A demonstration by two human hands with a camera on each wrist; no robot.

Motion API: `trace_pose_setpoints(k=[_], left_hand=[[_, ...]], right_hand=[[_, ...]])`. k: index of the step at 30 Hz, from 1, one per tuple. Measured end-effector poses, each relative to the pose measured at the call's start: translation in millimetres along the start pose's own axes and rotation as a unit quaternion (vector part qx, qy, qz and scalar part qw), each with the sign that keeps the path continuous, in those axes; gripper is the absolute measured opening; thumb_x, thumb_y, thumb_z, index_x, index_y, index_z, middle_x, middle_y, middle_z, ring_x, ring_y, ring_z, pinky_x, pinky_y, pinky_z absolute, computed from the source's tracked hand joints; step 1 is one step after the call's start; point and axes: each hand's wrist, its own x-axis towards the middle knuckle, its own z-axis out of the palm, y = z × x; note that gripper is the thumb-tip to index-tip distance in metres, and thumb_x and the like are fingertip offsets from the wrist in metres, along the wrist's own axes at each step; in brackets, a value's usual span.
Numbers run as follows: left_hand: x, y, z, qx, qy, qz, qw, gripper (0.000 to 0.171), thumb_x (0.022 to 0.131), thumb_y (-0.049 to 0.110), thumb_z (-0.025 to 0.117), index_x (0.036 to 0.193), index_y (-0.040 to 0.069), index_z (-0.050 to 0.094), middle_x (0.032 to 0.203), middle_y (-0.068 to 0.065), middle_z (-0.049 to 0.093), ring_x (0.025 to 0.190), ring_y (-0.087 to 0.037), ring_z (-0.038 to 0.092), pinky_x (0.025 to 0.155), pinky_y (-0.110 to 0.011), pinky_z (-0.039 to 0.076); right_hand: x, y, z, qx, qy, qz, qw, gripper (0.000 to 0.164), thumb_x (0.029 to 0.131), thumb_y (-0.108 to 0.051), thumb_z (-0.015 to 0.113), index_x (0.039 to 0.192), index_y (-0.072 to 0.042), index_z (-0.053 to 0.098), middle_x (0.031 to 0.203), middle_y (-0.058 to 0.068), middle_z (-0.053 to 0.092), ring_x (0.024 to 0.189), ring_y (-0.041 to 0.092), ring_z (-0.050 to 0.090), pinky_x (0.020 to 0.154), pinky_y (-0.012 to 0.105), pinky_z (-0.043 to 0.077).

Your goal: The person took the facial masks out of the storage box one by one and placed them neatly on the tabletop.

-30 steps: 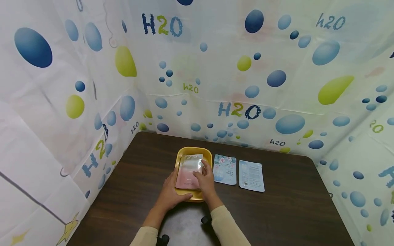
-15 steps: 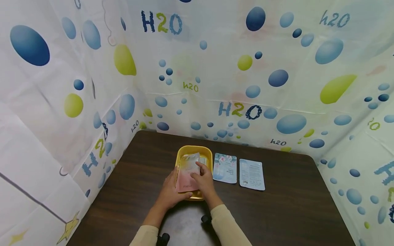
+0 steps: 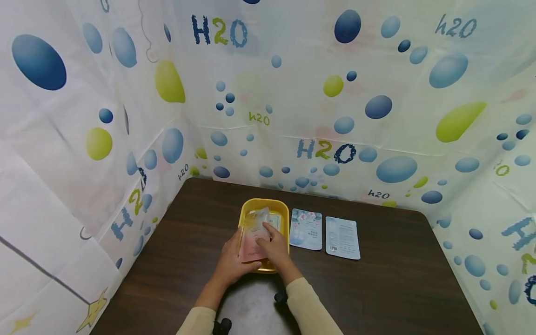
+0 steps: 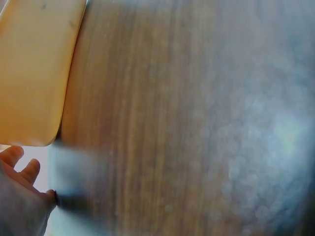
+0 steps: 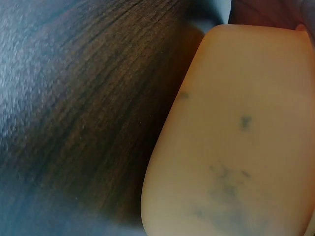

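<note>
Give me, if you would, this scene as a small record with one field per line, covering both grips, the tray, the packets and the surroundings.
Left grip: rests at the left and near edges of the yellow tray
Right grip: thumb and fingers at the right edge of the pink packet
In tray: pale printed item, partly covered by the pink packet
Right of tray: flowered blue packet, then text-covered blue packet
Surface: dark wood-grain table
Backdrop: white curtain with drops and "H2O" lettering

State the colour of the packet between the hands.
Packet: pink, paler towards the far end; clearest in the head view.
</note>
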Motion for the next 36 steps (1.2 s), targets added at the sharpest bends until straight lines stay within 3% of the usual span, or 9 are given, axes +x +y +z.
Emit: trace_pose_setpoints(k=[7, 15, 23, 31, 36], left_hand=[[-0.1, 0.2, 0.2, -0.004, 0.002, -0.006, 1.0, 0.126, 0.066, 0.052, 0.091, 0.163, 0.007, 0.024, 0.164, -0.017, 0.037, 0.147, -0.044, 0.037, 0.12, -0.067, 0.026], [0.5, -1.8, 1.8, -0.016, 0.005, -0.014, 0.9998, 0.127, 0.064, 0.053, 0.093, 0.163, 0.012, 0.024, 0.163, -0.014, 0.039, 0.147, -0.043, 0.036, 0.12, -0.066, 0.027], [0.8, -6.0, 3.5, -0.019, 0.014, -0.007, 0.9997, 0.126, 0.062, 0.049, 0.094, 0.162, 0.01, 0.028, 0.16, -0.016, 0.043, 0.146, -0.042, 0.04, 0.12, -0.064, 0.025], [0.3, -5.8, 3.4, -0.026, 0.012, 0.001, 0.9996, 0.127, 0.062, 0.051, 0.094, 0.162, 0.01, 0.026, 0.16, -0.016, 0.043, 0.146, -0.039, 0.042, 0.121, -0.065, 0.02], [0.3, -4.5, 2.7, -0.03, 0.017, 0.002, 0.9994, 0.126, 0.062, 0.049, 0.094, 0.161, 0.01, 0.028, 0.159, -0.017, 0.045, 0.144, -0.039, 0.044, 0.121, -0.064, 0.023]], right_hand=[[0.4, -1.2, -2.0, -0.02, -0.018, 0.009, 1.0, 0.065, 0.093, -0.024, 0.069, 0.153, -0.015, 0.048, 0.159, 0.016, 0.045, 0.143, 0.037, 0.046, 0.118, 0.059, 0.037], [1.5, 0.3, -1.1, 0.01, -0.007, 0.006, 1.0, 0.065, 0.095, -0.023, 0.065, 0.156, -0.018, 0.043, 0.163, 0.012, 0.04, 0.147, 0.036, 0.042, 0.119, 0.058, 0.036], [3.8, 5.2, 1.0, -0.001, 0.018, -0.014, 1.0, 0.063, 0.095, -0.022, 0.064, 0.155, -0.017, 0.045, 0.162, 0.013, 0.042, 0.148, 0.035, 0.041, 0.121, 0.059, 0.031], [3.0, 1.7, -0.8, -0.01, 0.028, -0.017, 0.999, 0.062, 0.096, -0.022, 0.063, 0.155, -0.017, 0.045, 0.16, 0.014, 0.044, 0.134, 0.034, 0.051, 0.118, 0.057, 0.037], [4.4, -1.8, -4.2, -0.009, 0.034, -0.023, 0.999, 0.06, 0.097, -0.021, 0.061, 0.155, -0.016, 0.046, 0.157, 0.015, 0.047, 0.116, 0.03, 0.06, 0.11, 0.052, 0.049]])
